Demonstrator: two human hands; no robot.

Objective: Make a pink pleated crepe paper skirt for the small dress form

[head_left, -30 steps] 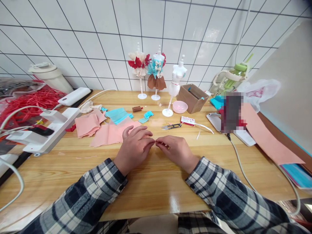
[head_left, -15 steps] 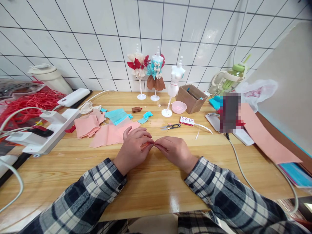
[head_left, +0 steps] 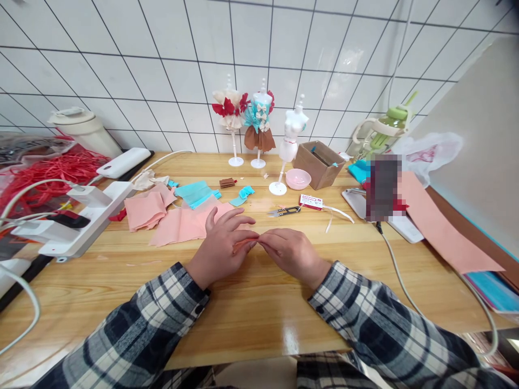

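Observation:
My left hand (head_left: 224, 244) is above the wooden table, thumb and index finger pinched on a small piece of pink crepe paper (head_left: 239, 247), mostly hidden by the fingers. Its other fingers are raised and spread. My right hand (head_left: 295, 253) is closed in a pinch, its fingertips touching those of my left; whatever is between them is too small to see. Just beyond the left hand lies a pink crepe paper sheet (head_left: 180, 226). Thread snips (head_left: 286, 212) lie beyond the right hand, beside a red-and-white card (head_left: 311, 202) with white ribbon.
Folded pink paper (head_left: 145, 209), blue paper (head_left: 194, 193) and a brown folded piece (head_left: 227, 183) lie left of centre. Behind stand mini mannequins, one bare (head_left: 290, 135), a pink bowl (head_left: 298, 179) and a cardboard box (head_left: 319, 165). A power strip (head_left: 91, 224) sits left, a phone (head_left: 383, 188) right.
My left hand's middle and outer fingers have lifted and spread apart a little. Both hands otherwise keep their pinch at nearly the same spot.

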